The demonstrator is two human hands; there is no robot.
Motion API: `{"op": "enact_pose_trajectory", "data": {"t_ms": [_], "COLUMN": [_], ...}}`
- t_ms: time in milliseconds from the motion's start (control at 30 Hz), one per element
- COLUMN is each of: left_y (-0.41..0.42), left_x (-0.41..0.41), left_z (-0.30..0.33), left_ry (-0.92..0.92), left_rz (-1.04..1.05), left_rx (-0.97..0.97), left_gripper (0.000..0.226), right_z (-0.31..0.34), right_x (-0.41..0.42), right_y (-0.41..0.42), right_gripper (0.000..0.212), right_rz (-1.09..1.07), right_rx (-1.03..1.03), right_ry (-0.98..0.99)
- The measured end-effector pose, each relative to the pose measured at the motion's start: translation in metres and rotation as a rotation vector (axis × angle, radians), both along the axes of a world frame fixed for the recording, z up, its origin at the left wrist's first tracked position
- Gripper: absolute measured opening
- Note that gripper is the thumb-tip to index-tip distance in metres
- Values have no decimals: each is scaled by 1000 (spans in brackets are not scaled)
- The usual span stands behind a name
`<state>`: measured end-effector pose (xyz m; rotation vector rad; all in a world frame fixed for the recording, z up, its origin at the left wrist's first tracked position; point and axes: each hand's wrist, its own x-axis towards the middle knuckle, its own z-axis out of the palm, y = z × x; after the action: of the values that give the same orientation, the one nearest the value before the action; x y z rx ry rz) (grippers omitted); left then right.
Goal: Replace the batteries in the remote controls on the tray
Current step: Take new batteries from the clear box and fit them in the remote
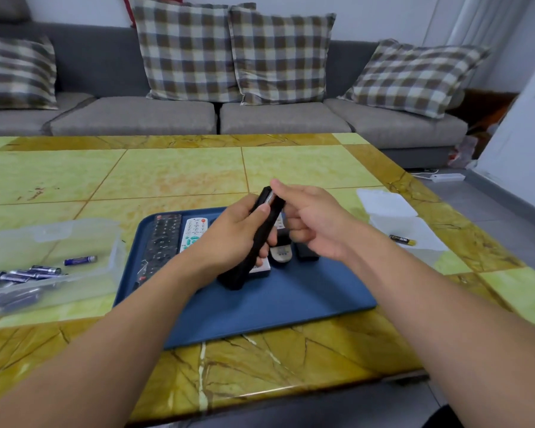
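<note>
One black remote (261, 239) stands tilted above the blue tray (291, 291), its lower end at the tray surface, my left hand (233, 239) wrapped around its middle while my right hand (309, 220) reaches to its upper end, where a glint of metal shows in what looks like the open battery bay. My right fingers (277, 185) touch that top edge; whether they pinch a battery there I cannot tell. I judge the remote light and rigid, its plastic shell a little slick, best held across the waist as now so the thumb can steady it; the small spring contacts inside are likely the only delicate part. Other remotes lie on the tray behind my hands: a long black one (162, 239), a white one with coloured buttons (193, 234), and more, partly hidden. To my left on the worktop (173, 174) a clear plastic bag (53, 242) holds purple batteries (28, 273). To my right a single black and yellow battery (402, 240) rests on a white sheet (393, 211). A grey sofa with checked cushions stands beyond.
</note>
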<state>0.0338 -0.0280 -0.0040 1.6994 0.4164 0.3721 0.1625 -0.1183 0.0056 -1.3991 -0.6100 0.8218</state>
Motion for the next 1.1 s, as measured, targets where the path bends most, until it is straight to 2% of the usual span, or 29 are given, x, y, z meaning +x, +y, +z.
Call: {"op": "enact_pose_trajectory", "data": {"t_ms": [67, 167, 333, 433, 533, 633, 700, 767, 800, 867, 1000, 1100], "left_y": [-4, -4, -1, -3, 0, 2, 2, 1, 1, 1, 2, 3], "left_x": [-1, -1, -3, -3, -2, -2, -1, 1, 2, 4, 5, 5], "left_z": [1, 2, 4, 2, -2, -6, -7, -6, -5, -5, -5, -6], "left_ry": [3, -12, -27, -31, -11, 27, 40, 34, 26, 15, 10, 20], "left_rz": [-35, -40, -48, -24, 7, 40, 79, 125, 142, 166, 224, 249], "left_rx": [-91, -213, -191, -182, -92, -4, 10, -43, -72, -105, -143, -196], "left_gripper": [29, 29, 28, 28, 31, 30, 29, 27, 27, 27, 28, 31], "right_z": [-1, -4, -7, -5, 6, 7, 1, -2, -1, 1, 1, -5], "right_x": [2, 1, -1, -6, -15, -21, -15, -4, 1, 6, 0, -1], "right_y": [-5, -4, 2, 3, -5, -8, -3, 1, 4, 4, 3, 3], "right_gripper": [24, 20, 19, 19, 21, 27, 36, 46, 46, 38, 28, 17], "right_rz": [150, 178, 152, 97, 78, 63, 28, 39, 68, 126, 132, 26], "right_rx": [-14, 27, 48, 60, 88, 19, -94, -152, -109, -10, 94, 90], "right_ry": [10, 48, 97, -23, -185, -272, -174, 106, 226, 303, 137, -116]}}
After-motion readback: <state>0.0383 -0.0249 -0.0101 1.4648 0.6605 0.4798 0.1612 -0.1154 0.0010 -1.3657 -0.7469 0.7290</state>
